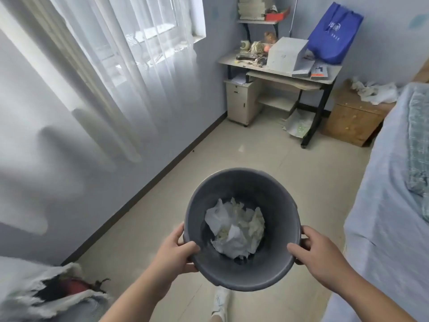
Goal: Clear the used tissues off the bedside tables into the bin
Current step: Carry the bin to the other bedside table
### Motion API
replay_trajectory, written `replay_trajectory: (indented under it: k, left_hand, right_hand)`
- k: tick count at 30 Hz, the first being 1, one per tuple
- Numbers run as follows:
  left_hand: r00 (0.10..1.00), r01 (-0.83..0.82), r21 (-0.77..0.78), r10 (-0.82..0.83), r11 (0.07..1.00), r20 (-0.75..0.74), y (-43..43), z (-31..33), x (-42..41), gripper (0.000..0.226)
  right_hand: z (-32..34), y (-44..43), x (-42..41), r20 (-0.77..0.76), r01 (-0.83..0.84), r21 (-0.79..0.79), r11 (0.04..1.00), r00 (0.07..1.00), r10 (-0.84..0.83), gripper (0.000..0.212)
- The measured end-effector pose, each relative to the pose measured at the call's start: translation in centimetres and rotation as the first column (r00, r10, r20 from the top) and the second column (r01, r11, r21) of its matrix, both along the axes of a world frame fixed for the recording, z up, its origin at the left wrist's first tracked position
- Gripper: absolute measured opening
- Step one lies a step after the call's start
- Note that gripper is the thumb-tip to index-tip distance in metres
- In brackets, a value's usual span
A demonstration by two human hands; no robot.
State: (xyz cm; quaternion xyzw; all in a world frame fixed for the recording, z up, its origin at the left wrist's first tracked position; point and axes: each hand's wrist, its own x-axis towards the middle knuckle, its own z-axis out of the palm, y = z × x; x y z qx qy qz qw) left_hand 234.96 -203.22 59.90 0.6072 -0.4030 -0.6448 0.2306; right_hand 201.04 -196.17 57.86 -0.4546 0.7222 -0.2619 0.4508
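Note:
I hold a round dark grey bin (pixel 274 189) off the floor in front of me, tilted so its inside shows. My left hand (pixel 177 252) grips its near left rim and my right hand (pixel 315 249) grips its right rim. Crumpled white tissues (pixel 234 226) lie in the bottom of the bin. Far ahead on the right, a wooden bedside table (pixel 352 117) stands beside the bed, with more crumpled white tissues (pixel 373 90) piled on its top.
A bed with a light blue sheet (pixel 390 205) runs along the right. A cluttered desk (pixel 278 66) with a blue bag (pixel 334 33) and a small drawer unit (pixel 243 101) stands at the far wall. Sheer curtains (pixel 104 77) hang on the left. Tiled floor (pixel 267 149) lies between.

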Motion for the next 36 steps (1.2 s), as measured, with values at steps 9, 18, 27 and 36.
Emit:
replay_trajectory:
  k: [9, 18, 27, 36]
  left_hand:
    - [0.932, 0.361, 0.057, -0.358, 0.931, -0.051, -19.3, -1.6, -8.4, 0.067]
    - [0.775, 0.631, 0.044, -0.627, 0.774, -0.086, -30.0, -1.8, -24.7, 0.065]
    - [0.754, 0.655, 0.117, -0.655, 0.746, -0.047, -40.6, -2.7, -39.5, 0.064]
    - [0.783, 0.621, 0.021, -0.619, 0.784, -0.062, -52.9, -1.1, -50.4, 0.062]
  right_hand:
    - [0.7, -7.8, -4.4, -0.024, 0.339, 0.053, 0.939, 0.941, -0.338, 0.017]
    - [-0.4, -10.1, -13.0, -0.012, 0.635, 0.01, 0.772, 0.772, -0.635, 0.022]
    - [-2.3, -19.6, -25.7, 0.035, 0.707, 0.094, 0.701, 0.701, -0.712, 0.021]
    - [-0.1, -33.4, -39.1, 0.062, 0.681, 0.044, 0.731, 0.728, -0.683, 0.029]
